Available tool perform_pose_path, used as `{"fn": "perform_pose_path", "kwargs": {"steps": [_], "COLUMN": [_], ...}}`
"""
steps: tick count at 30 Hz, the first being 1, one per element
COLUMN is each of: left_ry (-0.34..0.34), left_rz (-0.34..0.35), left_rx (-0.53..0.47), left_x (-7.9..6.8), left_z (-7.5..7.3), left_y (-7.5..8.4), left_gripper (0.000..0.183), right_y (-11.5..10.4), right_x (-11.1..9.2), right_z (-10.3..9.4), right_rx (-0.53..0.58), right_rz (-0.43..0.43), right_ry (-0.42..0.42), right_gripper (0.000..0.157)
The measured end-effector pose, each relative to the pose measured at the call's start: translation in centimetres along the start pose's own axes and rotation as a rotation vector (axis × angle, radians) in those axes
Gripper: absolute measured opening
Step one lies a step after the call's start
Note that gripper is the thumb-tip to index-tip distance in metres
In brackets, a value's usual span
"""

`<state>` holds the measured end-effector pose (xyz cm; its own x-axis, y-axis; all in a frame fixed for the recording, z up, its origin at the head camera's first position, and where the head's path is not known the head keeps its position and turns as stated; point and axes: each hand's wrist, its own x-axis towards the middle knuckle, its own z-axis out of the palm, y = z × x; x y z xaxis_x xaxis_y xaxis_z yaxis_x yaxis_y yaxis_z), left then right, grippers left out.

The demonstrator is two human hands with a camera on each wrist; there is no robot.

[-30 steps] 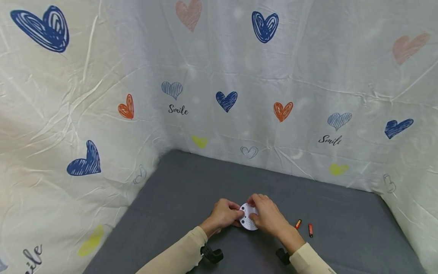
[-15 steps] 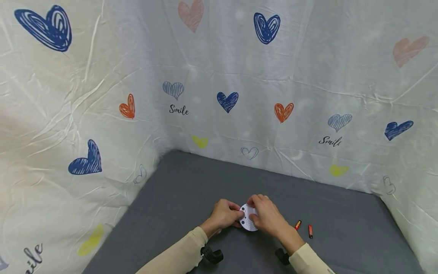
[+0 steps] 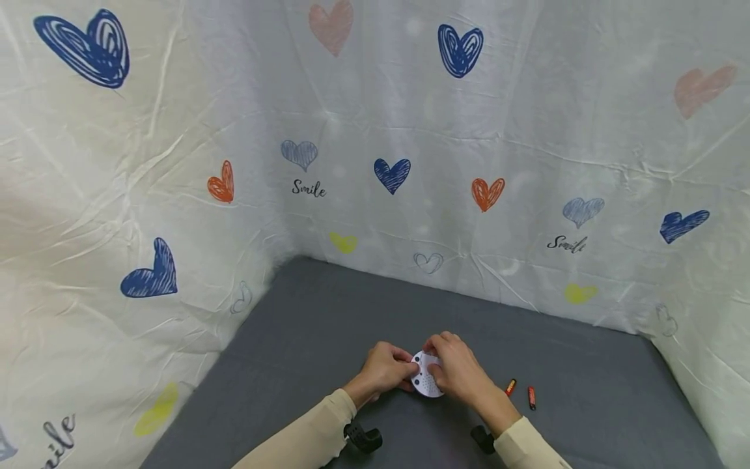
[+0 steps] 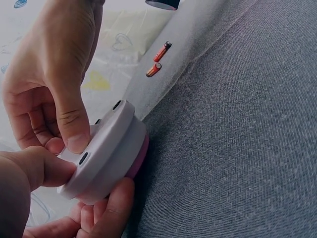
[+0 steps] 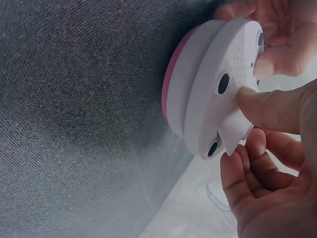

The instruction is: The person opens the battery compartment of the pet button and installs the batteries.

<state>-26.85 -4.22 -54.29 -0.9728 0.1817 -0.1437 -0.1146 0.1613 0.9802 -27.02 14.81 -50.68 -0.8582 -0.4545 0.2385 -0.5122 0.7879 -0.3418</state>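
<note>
Gray table underneath. I've got the right hand pinching the flap and the left hand gripping the round white device by its rim, thumb on top. Device is tilted between both hands, over the table; I'd guess light, stiff, slightly slippery plastic, best held by that rim. Flap: thin, probably breakable, take its edge; can't tell if it's loose. Red batteries: hard, likely roll, grab mid-barrel.
</note>
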Motion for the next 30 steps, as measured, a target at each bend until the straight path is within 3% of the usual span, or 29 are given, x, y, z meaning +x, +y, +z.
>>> {"fn": "perform_pose_path", "kwargs": {"steps": [16, 30], "left_ry": [0.009, 0.006], "left_rz": [-0.004, -0.004], "left_rx": [0.009, -0.013], "left_x": [-0.02, -0.09], "left_z": [-0.01, 0.07], "left_y": [-0.08, -0.08], "left_gripper": [0.017, 0.017], "right_y": [0.10, 0.44], "right_x": [-0.23, -0.01], "right_z": [-0.08, -0.23], "right_rx": [-0.004, 0.041], "right_rz": [-0.003, -0.052], "right_ry": [-0.003, 0.073], "right_gripper": [0.021, 0.015]}}
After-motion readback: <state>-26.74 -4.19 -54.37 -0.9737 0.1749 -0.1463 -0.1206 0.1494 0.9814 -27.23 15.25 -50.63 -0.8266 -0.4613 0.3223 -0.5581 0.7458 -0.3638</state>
